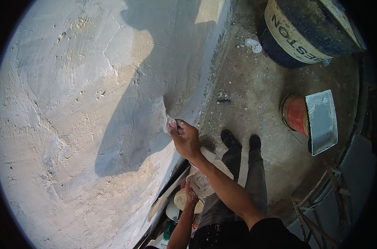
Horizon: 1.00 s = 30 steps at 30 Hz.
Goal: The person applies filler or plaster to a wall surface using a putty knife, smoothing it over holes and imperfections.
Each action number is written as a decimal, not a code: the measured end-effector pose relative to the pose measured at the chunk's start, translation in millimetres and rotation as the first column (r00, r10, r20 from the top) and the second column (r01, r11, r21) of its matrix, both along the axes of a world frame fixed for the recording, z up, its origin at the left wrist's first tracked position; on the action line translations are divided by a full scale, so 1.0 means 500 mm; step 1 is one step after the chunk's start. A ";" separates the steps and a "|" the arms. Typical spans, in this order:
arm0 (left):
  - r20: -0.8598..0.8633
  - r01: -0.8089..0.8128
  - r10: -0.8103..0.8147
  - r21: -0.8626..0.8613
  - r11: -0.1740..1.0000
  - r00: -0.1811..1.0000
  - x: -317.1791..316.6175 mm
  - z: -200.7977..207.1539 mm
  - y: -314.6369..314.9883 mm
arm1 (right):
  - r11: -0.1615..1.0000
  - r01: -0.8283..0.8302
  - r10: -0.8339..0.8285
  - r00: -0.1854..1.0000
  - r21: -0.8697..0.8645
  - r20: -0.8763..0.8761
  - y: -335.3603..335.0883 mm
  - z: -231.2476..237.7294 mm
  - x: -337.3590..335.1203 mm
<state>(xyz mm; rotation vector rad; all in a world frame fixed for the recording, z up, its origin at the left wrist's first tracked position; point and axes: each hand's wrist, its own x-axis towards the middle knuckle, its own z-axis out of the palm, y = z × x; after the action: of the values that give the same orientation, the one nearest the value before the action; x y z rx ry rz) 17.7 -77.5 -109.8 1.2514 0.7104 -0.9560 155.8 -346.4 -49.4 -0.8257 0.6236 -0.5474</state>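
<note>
My right hand is closed around a plaster-caked putty knife, whose thin blade lies edge-on against the wall. The wall fills the left of the head view, coated in pale, rough plaster with streaks, pits and ridges. Lower down, my left hand grips the edge of a whitish, plaster-smeared board. My right forearm crosses over part of that board, so its full shape is hidden.
A dark drum with a cream band stands at the upper right. Beside a red bucket is a pale rectangular tray. White crumbs dot the concrete floor. Several containers sit by the wall's foot; a wooden frame is lower right.
</note>
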 end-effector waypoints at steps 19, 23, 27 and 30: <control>0.172 0.176 -0.176 0.016 0.984 0.969 -0.008 0.004 0.016 | 0.975 0.199 -0.184 0.973 0.095 -0.141 -0.034 -0.205 0.006; 0.297 0.292 -0.283 0.014 0.956 0.912 -0.019 -0.017 0.029 | 0.977 0.179 -0.169 0.981 0.112 -0.095 -0.042 -0.183 0.003; 0.321 0.211 -0.254 0.164 0.964 0.912 -0.036 -0.092 0.112 | 0.975 0.150 -0.145 0.989 0.163 -0.042 -0.043 -0.138 0.013; 0.175 0.138 -0.139 0.017 0.990 0.975 -0.023 -0.050 0.061 | 0.971 0.123 -0.117 0.992 0.206 -0.043 -0.054 -0.131 0.002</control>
<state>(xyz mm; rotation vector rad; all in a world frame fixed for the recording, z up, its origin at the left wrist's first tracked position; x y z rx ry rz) 6.1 -47.1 -134.8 1.3851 0.4926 -0.9437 156.8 -373.4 -114.9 -0.6022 0.7489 -0.5696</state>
